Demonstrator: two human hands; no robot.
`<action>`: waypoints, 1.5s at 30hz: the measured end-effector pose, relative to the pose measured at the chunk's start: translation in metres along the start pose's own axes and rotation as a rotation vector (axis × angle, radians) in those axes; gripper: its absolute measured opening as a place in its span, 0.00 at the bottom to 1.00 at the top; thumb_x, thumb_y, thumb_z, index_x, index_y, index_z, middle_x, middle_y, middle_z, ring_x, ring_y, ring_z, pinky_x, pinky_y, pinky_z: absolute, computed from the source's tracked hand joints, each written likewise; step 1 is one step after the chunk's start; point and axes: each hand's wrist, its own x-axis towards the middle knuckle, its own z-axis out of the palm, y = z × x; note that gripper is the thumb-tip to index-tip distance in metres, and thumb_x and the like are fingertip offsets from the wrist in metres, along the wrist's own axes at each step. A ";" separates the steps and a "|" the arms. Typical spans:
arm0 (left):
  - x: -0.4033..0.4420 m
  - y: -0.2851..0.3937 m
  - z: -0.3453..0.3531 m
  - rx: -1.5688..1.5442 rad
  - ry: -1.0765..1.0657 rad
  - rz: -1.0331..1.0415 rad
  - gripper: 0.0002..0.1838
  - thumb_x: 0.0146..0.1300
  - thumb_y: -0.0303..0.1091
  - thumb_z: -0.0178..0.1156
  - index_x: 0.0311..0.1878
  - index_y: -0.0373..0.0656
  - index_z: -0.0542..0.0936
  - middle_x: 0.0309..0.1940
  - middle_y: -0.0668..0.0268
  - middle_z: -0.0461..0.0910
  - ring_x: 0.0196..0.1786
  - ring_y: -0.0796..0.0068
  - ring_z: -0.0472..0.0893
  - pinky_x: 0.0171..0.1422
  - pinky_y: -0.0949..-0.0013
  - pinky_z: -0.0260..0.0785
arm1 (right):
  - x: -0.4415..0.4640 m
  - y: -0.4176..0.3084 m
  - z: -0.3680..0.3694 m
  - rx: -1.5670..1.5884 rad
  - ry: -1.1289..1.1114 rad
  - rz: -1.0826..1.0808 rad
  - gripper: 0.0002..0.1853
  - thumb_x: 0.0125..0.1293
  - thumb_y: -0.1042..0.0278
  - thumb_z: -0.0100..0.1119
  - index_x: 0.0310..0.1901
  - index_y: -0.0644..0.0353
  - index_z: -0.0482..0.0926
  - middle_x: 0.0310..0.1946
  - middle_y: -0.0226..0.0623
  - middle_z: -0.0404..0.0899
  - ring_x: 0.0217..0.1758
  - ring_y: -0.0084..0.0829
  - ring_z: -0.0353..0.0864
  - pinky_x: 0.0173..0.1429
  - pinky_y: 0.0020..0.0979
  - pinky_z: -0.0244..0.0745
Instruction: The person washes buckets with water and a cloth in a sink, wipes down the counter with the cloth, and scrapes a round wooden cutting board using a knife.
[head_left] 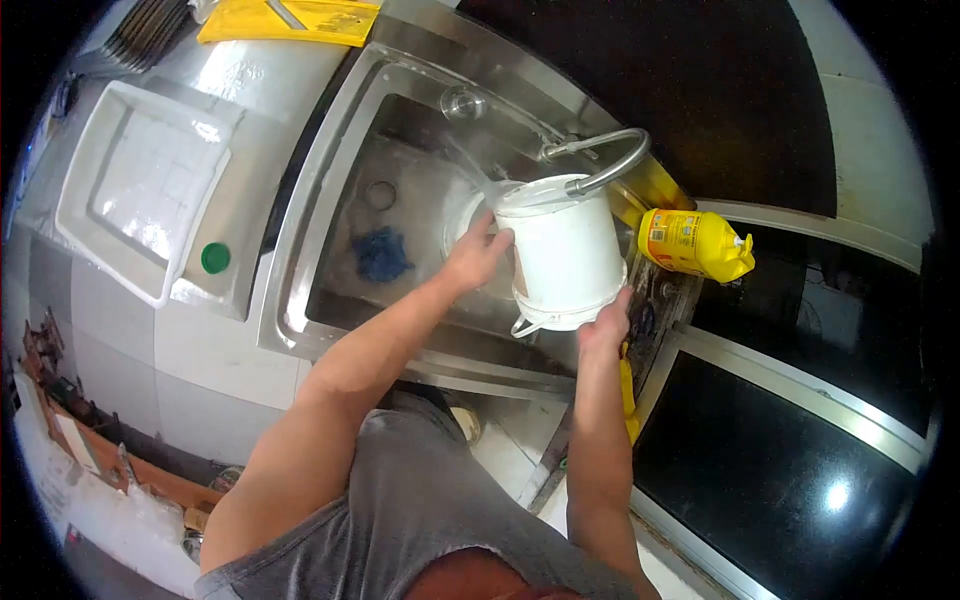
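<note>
Both my hands hold a white plastic bucket (pixel 565 250) tilted over a steel sink (pixel 335 210). My left hand (pixel 478 255) presses its fingers against the bucket's left side. At the lower right edge, near the ridged band, my right hand (pixel 606 322) grips it. A thin white bail handle hangs at the bucket's lower left. The curved metal faucet (pixel 618 168) reaches over the bucket's far end. A pale streak, which looks like water, shows left of that end. In the basin lie a blue scrubbing cloth (pixel 381 255) and a ring-shaped thing (pixel 380 195).
Right of the sink a yellow bottle (pixel 680 240) lies on its side. On the left counter are a white tray (pixel 80 205) and a green lid (pixel 215 258). A yellow slicer-like board (pixel 290 22) lies at the back. Dark glass panels (pixel 780 450) stand at right.
</note>
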 end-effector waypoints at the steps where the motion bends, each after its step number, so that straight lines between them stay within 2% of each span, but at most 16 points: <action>1: -0.003 0.005 0.001 0.011 0.015 0.019 0.37 0.68 0.50 0.52 0.72 0.36 0.56 0.63 0.47 0.69 0.62 0.57 0.73 0.66 0.63 0.64 | -0.004 0.003 0.002 -0.018 0.023 0.002 0.31 0.76 0.45 0.35 0.67 0.62 0.64 0.67 0.36 0.66 0.67 0.38 0.68 0.70 0.40 0.64; 6: -0.008 0.022 0.002 -0.041 0.026 0.093 0.39 0.68 0.49 0.52 0.71 0.29 0.54 0.65 0.42 0.64 0.65 0.52 0.70 0.69 0.60 0.60 | -0.022 0.014 0.018 0.057 0.092 0.032 0.30 0.76 0.45 0.36 0.66 0.64 0.65 0.66 0.36 0.68 0.66 0.38 0.69 0.68 0.39 0.66; 9: -0.003 0.021 0.009 0.224 0.160 0.259 0.39 0.68 0.48 0.51 0.69 0.25 0.53 0.68 0.39 0.58 0.70 0.47 0.62 0.73 0.58 0.53 | -0.028 0.022 0.021 0.100 0.061 -0.021 0.31 0.76 0.45 0.37 0.65 0.65 0.66 0.65 0.35 0.69 0.65 0.38 0.71 0.67 0.39 0.68; 12: 0.005 0.009 0.031 0.394 0.353 0.404 0.35 0.66 0.43 0.53 0.64 0.23 0.57 0.62 0.34 0.62 0.66 0.40 0.62 0.72 0.53 0.52 | -0.037 0.024 0.021 0.090 0.111 -0.063 0.30 0.75 0.46 0.40 0.64 0.67 0.67 0.63 0.37 0.71 0.63 0.37 0.73 0.65 0.39 0.70; 15: 0.006 0.008 0.039 0.350 0.398 0.356 0.37 0.66 0.44 0.53 0.64 0.20 0.55 0.63 0.31 0.58 0.67 0.37 0.59 0.74 0.51 0.48 | -0.061 0.022 0.029 0.072 0.153 -0.127 0.29 0.74 0.48 0.45 0.61 0.69 0.67 0.59 0.42 0.73 0.60 0.39 0.75 0.62 0.39 0.72; 18: 0.007 0.015 0.036 0.257 0.449 0.314 0.37 0.66 0.46 0.52 0.64 0.20 0.57 0.62 0.32 0.61 0.66 0.38 0.62 0.72 0.53 0.53 | -0.070 0.029 0.031 0.054 0.130 -0.250 0.28 0.73 0.52 0.48 0.61 0.71 0.66 0.57 0.47 0.74 0.56 0.41 0.76 0.59 0.38 0.74; 21: 0.003 0.028 0.027 0.083 0.360 0.004 0.37 0.67 0.51 0.51 0.62 0.20 0.62 0.58 0.33 0.68 0.63 0.40 0.68 0.70 0.56 0.57 | -0.074 0.038 0.021 -0.008 0.069 -0.341 0.26 0.72 0.55 0.50 0.60 0.71 0.67 0.55 0.47 0.74 0.55 0.40 0.77 0.57 0.37 0.74; 24: -0.003 0.022 0.022 -0.042 0.258 -0.133 0.41 0.69 0.57 0.45 0.69 0.26 0.57 0.67 0.41 0.63 0.70 0.51 0.64 0.73 0.63 0.54 | -0.068 0.046 -0.001 -0.064 -0.013 -0.449 0.23 0.72 0.59 0.50 0.59 0.71 0.68 0.55 0.46 0.75 0.55 0.36 0.77 0.58 0.35 0.72; 26: -0.003 0.005 0.020 -0.012 0.211 -0.068 0.40 0.69 0.58 0.44 0.69 0.30 0.59 0.65 0.45 0.67 0.68 0.55 0.67 0.72 0.64 0.55 | -0.075 0.036 -0.007 -0.101 -0.035 -0.458 0.19 0.73 0.62 0.50 0.57 0.70 0.70 0.56 0.43 0.75 0.55 0.34 0.76 0.60 0.34 0.71; 31: -0.046 0.047 0.008 0.185 0.055 -0.028 0.37 0.70 0.57 0.43 0.69 0.33 0.62 0.61 0.47 0.72 0.66 0.57 0.69 0.70 0.64 0.58 | -0.071 0.022 -0.025 -0.514 -0.121 -0.624 0.13 0.69 0.65 0.57 0.44 0.70 0.77 0.38 0.37 0.81 0.41 0.24 0.74 0.49 0.28 0.69; 34: -0.047 0.030 0.005 0.158 0.138 0.095 0.35 0.71 0.56 0.42 0.68 0.34 0.64 0.62 0.46 0.72 0.66 0.56 0.69 0.70 0.63 0.58 | -0.067 0.017 -0.024 -0.596 -0.169 -0.705 0.11 0.67 0.68 0.59 0.40 0.70 0.77 0.35 0.40 0.82 0.38 0.27 0.79 0.44 0.29 0.72; 36: -0.049 0.028 0.004 0.240 0.119 0.084 0.34 0.71 0.56 0.42 0.67 0.35 0.65 0.62 0.47 0.71 0.66 0.55 0.69 0.70 0.63 0.58 | -0.068 0.005 -0.024 -0.675 -0.103 -0.592 0.16 0.68 0.62 0.59 0.45 0.70 0.76 0.37 0.45 0.81 0.38 0.33 0.80 0.46 0.35 0.73; 37: -0.051 0.028 -0.002 0.286 0.134 0.070 0.34 0.71 0.55 0.41 0.67 0.35 0.65 0.63 0.47 0.71 0.66 0.55 0.69 0.70 0.62 0.58 | -0.059 0.002 -0.034 -0.786 -0.088 -0.715 0.19 0.68 0.59 0.58 0.47 0.71 0.76 0.40 0.48 0.80 0.39 0.37 0.80 0.46 0.37 0.74; 41: -0.049 0.012 -0.003 0.297 0.244 0.147 0.31 0.70 0.52 0.47 0.63 0.34 0.70 0.59 0.46 0.73 0.64 0.50 0.71 0.68 0.59 0.61 | -0.041 -0.042 -0.068 -0.486 -0.057 -0.505 0.24 0.69 0.56 0.55 0.51 0.74 0.74 0.44 0.51 0.80 0.40 0.40 0.82 0.44 0.37 0.79; 43: -0.052 0.011 0.000 0.500 0.300 0.224 0.30 0.67 0.51 0.50 0.62 0.34 0.71 0.59 0.46 0.73 0.63 0.49 0.71 0.68 0.58 0.62 | -0.023 -0.055 -0.096 -0.137 -0.124 -0.428 0.27 0.69 0.54 0.54 0.56 0.74 0.73 0.53 0.52 0.77 0.49 0.41 0.81 0.51 0.37 0.79; 45: -0.057 0.005 0.003 0.707 0.350 0.316 0.26 0.64 0.47 0.54 0.57 0.37 0.76 0.56 0.47 0.73 0.60 0.48 0.72 0.66 0.56 0.64 | -0.015 -0.058 -0.114 -0.076 -0.101 -0.304 0.29 0.71 0.50 0.51 0.61 0.70 0.69 0.61 0.47 0.72 0.58 0.41 0.76 0.59 0.38 0.75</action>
